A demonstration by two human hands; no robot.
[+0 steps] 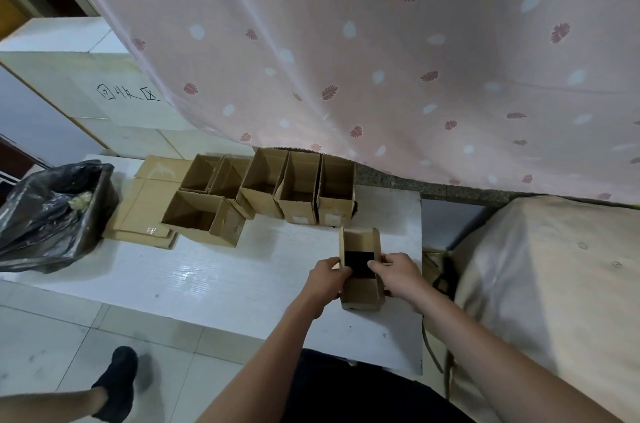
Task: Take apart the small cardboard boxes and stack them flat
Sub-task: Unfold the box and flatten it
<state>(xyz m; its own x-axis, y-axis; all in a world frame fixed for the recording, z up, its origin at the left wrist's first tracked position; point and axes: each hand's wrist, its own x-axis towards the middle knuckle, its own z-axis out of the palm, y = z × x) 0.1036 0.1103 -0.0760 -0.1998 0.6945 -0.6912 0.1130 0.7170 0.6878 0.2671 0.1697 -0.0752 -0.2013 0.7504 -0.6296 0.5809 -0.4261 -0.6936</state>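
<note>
Two hands held one small box (362,284) at the desk's (214,270) near right, left hand (327,279) and right hand (398,275) gripping opposite walls; pushing them evenly should fold it flat.

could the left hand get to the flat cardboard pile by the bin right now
Probably not at once: the left hand grips the held box together with the right hand. Once freed, the white board toward the flattened stack looks unobstructed.
</note>
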